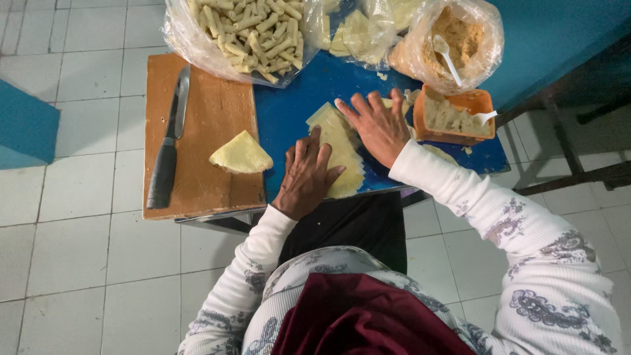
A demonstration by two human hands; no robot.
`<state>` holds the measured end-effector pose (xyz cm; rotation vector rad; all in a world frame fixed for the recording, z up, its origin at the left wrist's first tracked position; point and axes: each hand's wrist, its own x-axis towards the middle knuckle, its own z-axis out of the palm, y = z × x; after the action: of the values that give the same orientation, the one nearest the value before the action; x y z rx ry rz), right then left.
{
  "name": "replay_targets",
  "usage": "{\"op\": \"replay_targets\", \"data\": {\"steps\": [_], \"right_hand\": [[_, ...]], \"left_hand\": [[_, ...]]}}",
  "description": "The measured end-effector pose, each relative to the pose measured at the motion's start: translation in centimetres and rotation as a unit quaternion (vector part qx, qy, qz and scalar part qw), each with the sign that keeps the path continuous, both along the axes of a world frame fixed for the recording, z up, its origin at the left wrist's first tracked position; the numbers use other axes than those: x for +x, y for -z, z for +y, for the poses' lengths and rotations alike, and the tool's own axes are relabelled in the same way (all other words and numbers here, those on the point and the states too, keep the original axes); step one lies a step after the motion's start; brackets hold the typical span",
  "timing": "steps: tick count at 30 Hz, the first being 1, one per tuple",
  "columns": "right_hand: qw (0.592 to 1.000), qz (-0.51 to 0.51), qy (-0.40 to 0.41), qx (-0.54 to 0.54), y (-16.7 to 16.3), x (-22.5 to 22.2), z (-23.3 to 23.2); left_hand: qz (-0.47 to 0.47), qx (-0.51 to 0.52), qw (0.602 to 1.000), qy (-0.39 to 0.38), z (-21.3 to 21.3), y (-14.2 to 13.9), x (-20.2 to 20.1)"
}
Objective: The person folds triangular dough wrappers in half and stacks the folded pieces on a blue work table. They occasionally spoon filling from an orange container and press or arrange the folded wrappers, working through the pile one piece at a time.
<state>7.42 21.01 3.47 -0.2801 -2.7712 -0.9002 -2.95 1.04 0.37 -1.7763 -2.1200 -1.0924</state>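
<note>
A pale yellow pastry sheet lies flat on the blue table. My left hand rests on its near left part, fingers spread. My right hand presses flat on its far right part, fingers apart. Neither hand grips anything. A folded triangular wedge of pastry sits on the wooden cutting board to the left of my left hand.
A black-handled knife lies along the board's left side. At the back stand a clear bag of rolled pastry sticks, a bag of sheets and a bag of crumbs with a white spoon. An orange tub of filling sits right of my right hand.
</note>
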Motion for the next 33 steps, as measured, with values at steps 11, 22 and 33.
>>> {"op": "replay_targets", "data": {"steps": [11, 22, 33], "right_hand": [[0.999, -0.002, -0.025, -0.040, 0.3, 0.4, -0.9], [0.995, -0.036, -0.039, -0.082, -2.5, -2.9, 1.4], [0.925, 0.053, -0.072, -0.370, -1.6, -1.2, 0.7]], "left_hand": [[0.014, -0.005, 1.000, -0.011, -0.2, -0.7, 0.4], [0.028, 0.001, 1.000, -0.011, -0.3, -0.6, 0.4], [-0.026, -0.003, 0.999, 0.026, -1.0, 0.0, 0.1]]}}
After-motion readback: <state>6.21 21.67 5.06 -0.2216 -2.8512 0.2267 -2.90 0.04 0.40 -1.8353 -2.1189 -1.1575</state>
